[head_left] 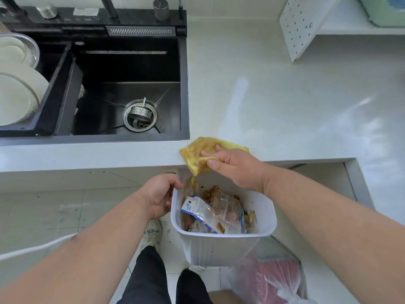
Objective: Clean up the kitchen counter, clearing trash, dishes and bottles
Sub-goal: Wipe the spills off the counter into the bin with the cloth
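My right hand [234, 166] grips a yellow cloth [198, 150] at the front edge of the white counter [274, 102], part of the cloth hanging over the edge. Just below that edge, my left hand [158, 195] holds the left rim of a white trash bin [223, 238]. The bin holds plastic zip bags, wrappers and food scraps [213, 212].
A black sink [129, 93] with a metal strainer [140, 115] lies to the left. White plates [17, 93] stand in a rack at far left. A white perforated shelf [302, 25] stands at back right. A plastic bag with something red [271, 279] lies on the floor.
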Demonstrator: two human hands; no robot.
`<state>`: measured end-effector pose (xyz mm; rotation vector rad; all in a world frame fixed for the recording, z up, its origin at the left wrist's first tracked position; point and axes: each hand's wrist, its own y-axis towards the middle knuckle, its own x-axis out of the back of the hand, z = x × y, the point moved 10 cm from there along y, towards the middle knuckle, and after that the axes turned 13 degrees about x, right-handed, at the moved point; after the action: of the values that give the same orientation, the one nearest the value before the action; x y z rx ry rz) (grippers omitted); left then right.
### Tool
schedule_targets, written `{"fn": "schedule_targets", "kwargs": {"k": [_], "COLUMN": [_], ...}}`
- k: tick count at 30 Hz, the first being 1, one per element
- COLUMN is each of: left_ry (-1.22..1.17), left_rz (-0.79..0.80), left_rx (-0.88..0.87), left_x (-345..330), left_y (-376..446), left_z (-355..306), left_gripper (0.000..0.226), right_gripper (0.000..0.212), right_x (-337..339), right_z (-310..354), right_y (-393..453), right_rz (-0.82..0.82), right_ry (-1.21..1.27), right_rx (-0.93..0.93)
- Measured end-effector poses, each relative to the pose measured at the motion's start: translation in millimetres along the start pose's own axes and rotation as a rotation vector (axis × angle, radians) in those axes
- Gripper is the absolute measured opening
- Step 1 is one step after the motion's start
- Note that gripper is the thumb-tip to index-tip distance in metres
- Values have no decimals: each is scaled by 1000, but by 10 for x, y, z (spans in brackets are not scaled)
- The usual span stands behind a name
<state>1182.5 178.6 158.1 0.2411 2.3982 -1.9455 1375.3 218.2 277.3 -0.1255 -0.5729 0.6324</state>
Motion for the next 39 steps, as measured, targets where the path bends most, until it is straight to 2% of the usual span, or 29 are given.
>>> {"fn": "schedule_targets", "kwargs": {"k": [2, 4, 6, 7, 10, 12, 16, 18, 19, 21, 23, 26, 28, 31, 36, 39], "left_ry": [10, 16, 13, 9, 10, 7, 3, 3, 5, 9, 6, 9, 12, 13, 17, 18], "left_rz": [9, 18, 12, 10, 10, 8, 8, 6, 4, -3, -9, -17, -16, -11, -17, -28], "left_rx": [5, 11, 4, 5, 3, 4, 21, 25, 24, 21, 17, 18, 21, 19, 15, 7], "left_x": [-10, -8, -11, -14, -11, -17, -28, -25, -24, -25, -23, -20, -28, -37, -46, -37], "left_y": [-7, -16, -46, -57, -44, -64, -94, -96, -97, -102, -106, -117, -127, -143, -178, -188], "left_z": [-5, -5, -20, -19, -21, -20, -16, -16, -17, -21, -20, -20, -20, -27, -32, -42], "left_gripper": [20, 28, 18, 15, 29, 34, 31, 31, 30, 30, 30, 29, 27, 27, 27, 27], "right_gripper": [50, 57, 55, 55, 54, 52, 45, 36, 32, 26, 29, 49, 53, 54, 50, 48], "right_x": [-81, -82, -15, 1, 147, 397, 1143, 1466, 1567, 1645, 1559, 1131, 996, 900, 496, 340], "right_z": [-35, -90, -132, -147, -129, -180, -212, -211, -237, -250, -315, -530, -534, -393, -281, -251], "right_y": [-122, -236, -368, -410, -467, -530, -706, -812, -831, -750, -493, -116, -25, 85, 151, 70], "right_rz": [-58, -198, -367, -426, -620, -799, -1116, -1225, -1243, -1193, -992, -586, -531, -536, -371, -350], "right_ry": [121, 233, 397, 552, 1139, 1324, 1167, 906, 723, 379, 114, -180, -286, -249, -81, 63], "right_rx": [-18, -44, -95, -105, -106, -155, -28, 22, -10, -113, -189, -258, -239, -203, -141, -127]}}
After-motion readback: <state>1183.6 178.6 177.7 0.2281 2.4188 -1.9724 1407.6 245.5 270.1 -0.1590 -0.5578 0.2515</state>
